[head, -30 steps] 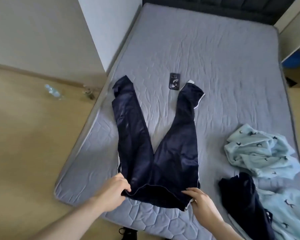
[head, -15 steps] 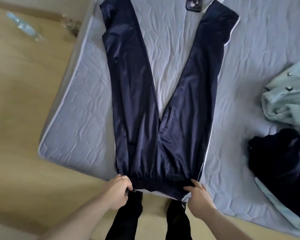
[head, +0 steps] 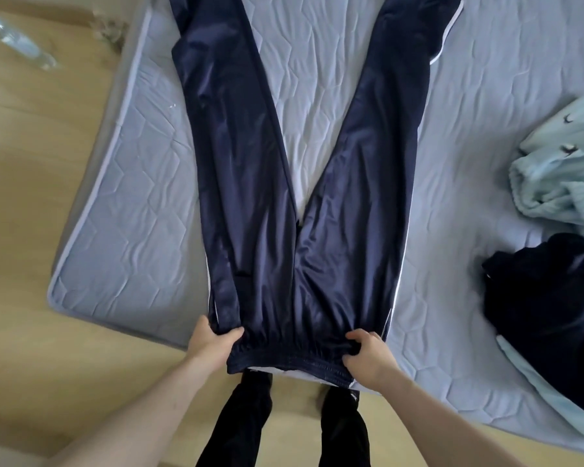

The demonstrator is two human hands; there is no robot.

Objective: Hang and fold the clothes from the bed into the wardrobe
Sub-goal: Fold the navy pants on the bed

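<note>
Navy track pants (head: 304, 183) lying flat on mattress (head: 132, 197), legs spread in a V. Left hand (head: 213, 342) and right hand (head: 368, 357) each gripping a waistband corner at the mattress edge.

Head view, steeply down over bed (head: 142, 203)

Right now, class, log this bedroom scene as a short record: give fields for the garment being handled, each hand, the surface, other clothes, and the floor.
garment: navy trousers, spread flat, legs apart in a V
left hand: grips the waistband's left corner
right hand: grips the waistband's right corner
surface: grey quilted mattress
other clothes: dark garment and pale blue patterned garment, both unfolded, to the right
floor: plastic bottle lying on wood
</note>
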